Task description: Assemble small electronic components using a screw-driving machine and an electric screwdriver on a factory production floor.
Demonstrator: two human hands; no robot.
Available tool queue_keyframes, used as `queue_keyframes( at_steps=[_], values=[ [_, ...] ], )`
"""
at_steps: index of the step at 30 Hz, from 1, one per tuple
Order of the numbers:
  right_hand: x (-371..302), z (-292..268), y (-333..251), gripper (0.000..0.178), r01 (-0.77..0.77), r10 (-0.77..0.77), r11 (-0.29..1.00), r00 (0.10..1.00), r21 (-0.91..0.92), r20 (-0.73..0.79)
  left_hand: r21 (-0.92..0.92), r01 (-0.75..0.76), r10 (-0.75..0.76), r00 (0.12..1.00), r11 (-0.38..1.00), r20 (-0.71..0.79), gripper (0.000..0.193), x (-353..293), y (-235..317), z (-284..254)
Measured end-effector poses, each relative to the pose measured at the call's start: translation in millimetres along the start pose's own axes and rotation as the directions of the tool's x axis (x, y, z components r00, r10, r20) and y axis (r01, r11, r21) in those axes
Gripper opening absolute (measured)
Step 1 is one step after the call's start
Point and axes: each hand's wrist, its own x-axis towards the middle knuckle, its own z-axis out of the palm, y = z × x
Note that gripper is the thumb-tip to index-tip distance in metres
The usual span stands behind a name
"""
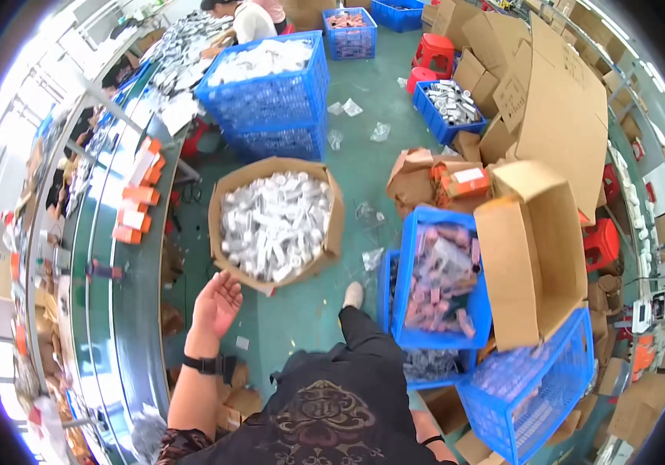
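My left hand [218, 304] is stretched forward with its palm up and fingers extended, holding nothing. It is just in front of the near rim of an octagonal cardboard box [334, 248]; whether it touches the box I cannot tell. Inside that box lies a heap of white and silvery plastic-looking parts [274, 221], many seemingly in clear wrap. A black band [207, 364] circles my left wrist. My right forearm [424, 426] hangs at my side with a thin dark band, and its hand is cut off by the lower edge.
Blue crates [290, 101] of white parts stand beyond the box. On my right are a blue crate [410, 318] of pinkish wrapped items, an open cardboard box [506, 271] and a tilted blue crate [530, 395]. A green workbench [135, 310] runs along the left. A person [253, 23] works farther away.
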Motion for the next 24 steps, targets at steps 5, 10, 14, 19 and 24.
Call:
queue_keyframes(
  at_steps=[5,10,14,19,24],
  values=[
    [5.3,96.2,-234.8,0.019,0.133,-0.117,0.954,0.99,0.268,-0.075,-0.185,0.214,-0.217,0.976,0.959,0.001,0.017,80.4,48.7,117.1],
    [14.6,138.1,-435.0,0.018,0.317,-0.33,0.812,0.942,0.491,-0.062,-0.149,0.273,-0.248,0.954,0.95,0.169,0.015,195.7,84.1,268.3],
    [37.3,162.3,-538.3,0.015,0.315,-0.353,0.703,0.933,0.637,-0.072,-0.113,0.303,-0.267,0.929,0.946,0.255,0.014,303.2,117.6,378.7],
    [117.9,181.1,-631.0,0.02,0.315,-0.198,0.577,0.949,0.754,-0.245,-0.029,0.437,-0.411,0.866,0.899,0.285,0.011,467.0,142.0,532.5],
    [183.8,199.1,-795.9,0.019,0.679,-0.579,0.629,0.734,0.377,-0.355,0.083,0.513,-0.517,0.825,0.855,0.227,0.011,607.7,178.1,676.7]
  ],
)
